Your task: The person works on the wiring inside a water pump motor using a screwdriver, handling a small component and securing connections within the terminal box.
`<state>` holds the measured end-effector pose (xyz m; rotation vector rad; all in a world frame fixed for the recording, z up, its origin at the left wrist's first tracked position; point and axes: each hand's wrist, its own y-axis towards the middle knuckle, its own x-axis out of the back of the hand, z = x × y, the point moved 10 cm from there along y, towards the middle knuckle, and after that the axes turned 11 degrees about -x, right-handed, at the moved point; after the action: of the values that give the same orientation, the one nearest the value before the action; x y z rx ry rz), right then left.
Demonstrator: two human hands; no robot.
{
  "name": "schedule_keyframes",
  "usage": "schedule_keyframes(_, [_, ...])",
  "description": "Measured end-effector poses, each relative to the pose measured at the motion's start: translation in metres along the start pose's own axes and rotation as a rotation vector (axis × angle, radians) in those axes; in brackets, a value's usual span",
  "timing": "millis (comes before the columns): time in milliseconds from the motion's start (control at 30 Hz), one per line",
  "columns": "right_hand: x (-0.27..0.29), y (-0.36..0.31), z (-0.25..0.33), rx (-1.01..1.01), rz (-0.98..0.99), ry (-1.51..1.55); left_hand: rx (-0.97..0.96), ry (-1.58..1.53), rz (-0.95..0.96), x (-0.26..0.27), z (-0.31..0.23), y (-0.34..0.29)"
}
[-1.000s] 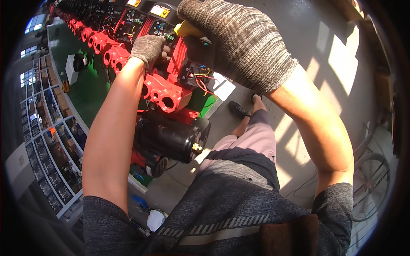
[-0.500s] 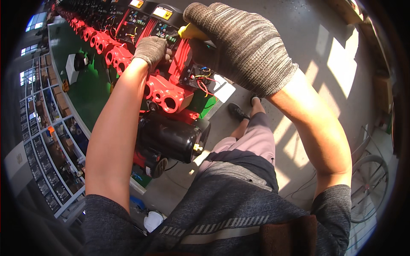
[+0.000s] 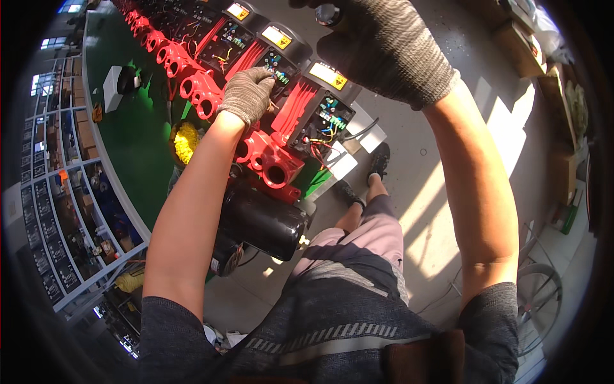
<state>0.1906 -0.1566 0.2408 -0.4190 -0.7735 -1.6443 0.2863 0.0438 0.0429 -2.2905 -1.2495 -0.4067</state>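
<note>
My left hand (image 3: 248,93), in a grey-brown knit glove, is closed at the wiring and green terminals of a black control housing. Its fingertips are partly hidden, and what they pinch does not show. At the top edge, my gloved right hand (image 3: 393,54) grips a dark tool with a shiny round end (image 3: 327,14); the rest of it is out of view. Below that hand stands the nearest machine: a red finned casting (image 3: 296,109), an opened wiring box (image 3: 329,121) with coloured wires, and a black cover with a label (image 3: 328,75).
A row of similar red castings (image 3: 201,93) runs away to the far left on a green bench (image 3: 121,147). A black cylinder (image 3: 262,217) lies close to me. Something yellow and fluffy (image 3: 186,142) sits beside my left forearm. Shelving (image 3: 64,185) stands left; boxes (image 3: 521,48) are at the right.
My right hand has risen away from the wiring, and the yellow part formerly by its fingers no longer shows there. My left hand remains at the machines. The view has shifted, showing more of the nearest machine.
</note>
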Motion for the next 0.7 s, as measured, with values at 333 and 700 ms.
schedule_keyframes(333, [-0.161, 0.032, -0.047, 0.076, 0.456, -0.397, -0.252, 0.442, -0.211, 0.015, -0.033, -0.01])
schedule_keyframes(700, [-0.15, 0.047, -0.044, 0.178, 0.405, -0.529, -0.179, 0.507, -0.108, 0.009, -0.038, -0.009])
